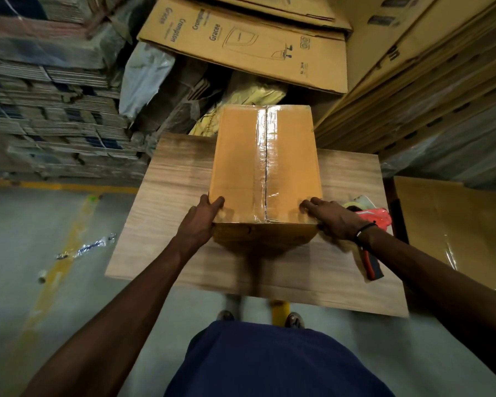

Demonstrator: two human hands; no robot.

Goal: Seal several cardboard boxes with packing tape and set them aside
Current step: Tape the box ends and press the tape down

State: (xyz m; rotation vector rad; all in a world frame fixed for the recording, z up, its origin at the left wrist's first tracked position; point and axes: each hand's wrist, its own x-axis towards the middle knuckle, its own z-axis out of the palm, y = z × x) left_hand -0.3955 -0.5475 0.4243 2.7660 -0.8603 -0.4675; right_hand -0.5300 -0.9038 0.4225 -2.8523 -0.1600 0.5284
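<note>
A brown cardboard box (241,164) stands on the wooden table (166,202), its top seam covered by a strip of clear packing tape (265,161). My left hand (199,224) grips the box's near left corner, thumb on top. My right hand (331,217) grips the near right corner, fingers laid on the top. A red tape dispenser (371,222) lies on the table just right of my right hand, partly hidden by my wrist.
Stacks of flattened cartons (54,110) rise at the left and right. Printed flat cartons (241,44) lean behind the table. Another cardboard box (453,224) stands to the right. Plastic scraps (83,247) lie on the grey floor at left.
</note>
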